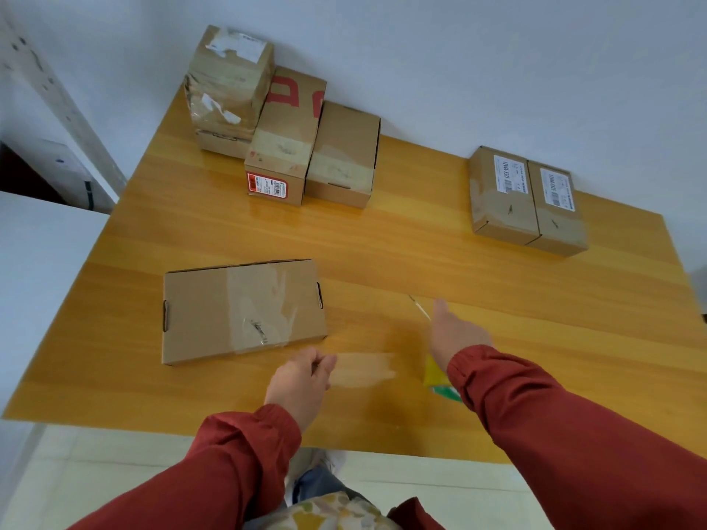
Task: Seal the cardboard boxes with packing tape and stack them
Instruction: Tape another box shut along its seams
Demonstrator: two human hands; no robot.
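A flat cardboard box (241,307) lies on the wooden table (421,239) at the front left, with clear tape across its top. To its right, near the front edge, my left hand (302,380) pinches the end of a clear strip of packing tape (363,367). The strip runs right towards a yellow and green tape dispenser (436,374). My right hand (455,334) is over the dispenser and appears to grip it, thumb pointing away from me; its fingers are hidden. Both hands are blurred.
At the back left, against the wall, stand a tall taped box (229,89), a red-printed box (283,139) and a plain box (344,154). Two labelled boxes (501,193) (558,208) sit side by side at the back right. A white surface (42,254) adjoins the table's left.
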